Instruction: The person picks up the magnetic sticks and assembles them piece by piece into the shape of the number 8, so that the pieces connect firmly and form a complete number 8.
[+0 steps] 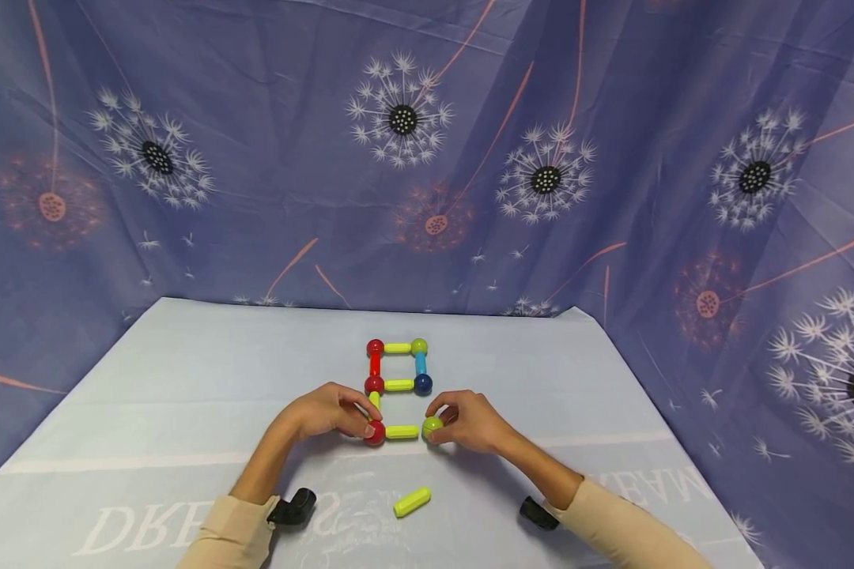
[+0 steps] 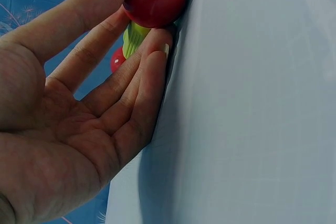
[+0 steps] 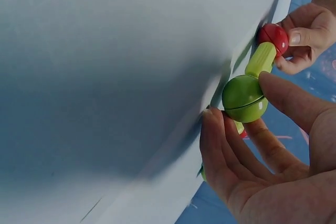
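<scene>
My left hand point(image 1: 333, 411) holds a red ball point(image 1: 375, 433) between thumb and fingers at the near left corner of a ball-and-rod shape. A yellow-green rod point(image 1: 402, 431) runs rightward from that ball. At the rod's right end my right hand point(image 1: 470, 421) pinches a green ball point(image 1: 432, 427); in the head view a slim gap shows between rod and ball. Another yellow rod point(image 1: 375, 405) joins the held red ball to a second red ball point(image 1: 374, 384), partly covered by my left fingers. In the right wrist view the green ball point(image 3: 244, 98) sits between thumb and fingertips.
Beyond the hands lies a square with a red rod point(image 1: 375, 364), blue rod point(image 1: 421, 363), yellow rods, a dark blue ball point(image 1: 423, 384) and another green ball point(image 1: 419, 346). A loose yellow rod point(image 1: 412, 502) lies nearer on the white tablecloth point(image 1: 185, 379). Behind hangs a purple dandelion curtain point(image 1: 292, 197).
</scene>
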Motion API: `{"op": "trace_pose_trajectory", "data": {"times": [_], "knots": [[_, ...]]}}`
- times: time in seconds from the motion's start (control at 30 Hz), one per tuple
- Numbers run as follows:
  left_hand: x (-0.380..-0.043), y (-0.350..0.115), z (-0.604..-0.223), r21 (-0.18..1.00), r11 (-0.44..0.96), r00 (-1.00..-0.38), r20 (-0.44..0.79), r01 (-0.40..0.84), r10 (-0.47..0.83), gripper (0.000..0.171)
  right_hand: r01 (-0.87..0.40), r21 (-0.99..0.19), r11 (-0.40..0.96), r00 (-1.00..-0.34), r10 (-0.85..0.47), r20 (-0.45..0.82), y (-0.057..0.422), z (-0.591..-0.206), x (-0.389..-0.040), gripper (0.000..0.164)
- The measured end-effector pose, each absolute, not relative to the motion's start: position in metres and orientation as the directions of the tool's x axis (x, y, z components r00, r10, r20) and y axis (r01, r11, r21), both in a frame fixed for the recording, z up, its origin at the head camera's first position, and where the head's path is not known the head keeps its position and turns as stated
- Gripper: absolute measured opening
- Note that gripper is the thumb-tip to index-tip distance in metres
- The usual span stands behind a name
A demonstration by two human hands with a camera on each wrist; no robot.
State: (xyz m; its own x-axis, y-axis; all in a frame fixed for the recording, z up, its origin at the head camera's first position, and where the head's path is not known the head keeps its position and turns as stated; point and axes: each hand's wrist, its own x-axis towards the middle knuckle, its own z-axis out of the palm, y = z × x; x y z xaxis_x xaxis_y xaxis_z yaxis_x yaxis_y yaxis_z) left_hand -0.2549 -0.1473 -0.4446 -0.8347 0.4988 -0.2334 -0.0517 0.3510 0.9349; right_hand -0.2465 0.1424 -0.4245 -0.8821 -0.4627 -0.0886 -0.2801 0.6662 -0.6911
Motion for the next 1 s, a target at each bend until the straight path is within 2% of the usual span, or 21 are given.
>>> {"op": "trace_pose_trajectory", "data": {"times": [0.3, 1.0], "knots": [[-0.2558, -0.1487, -0.4462, 0.942, 0.329, -0.827, -0.232, -0.060, 0.513, 0.028, -0.330, -0.683, 0.652, -0.867, -0.495, -0.054, 0.1399, -0.4280, -0.2450, 0.029], [-0.2562, -0.1481, -0.4463, 0.938, 0.341, -0.833, -0.239, -0.065, 0.499, 0.027, -0.321, -0.680, 0.659, -0.873, -0.484, -0.058, 0.1403, -0.4308, -0.2482, 0.029]]}}
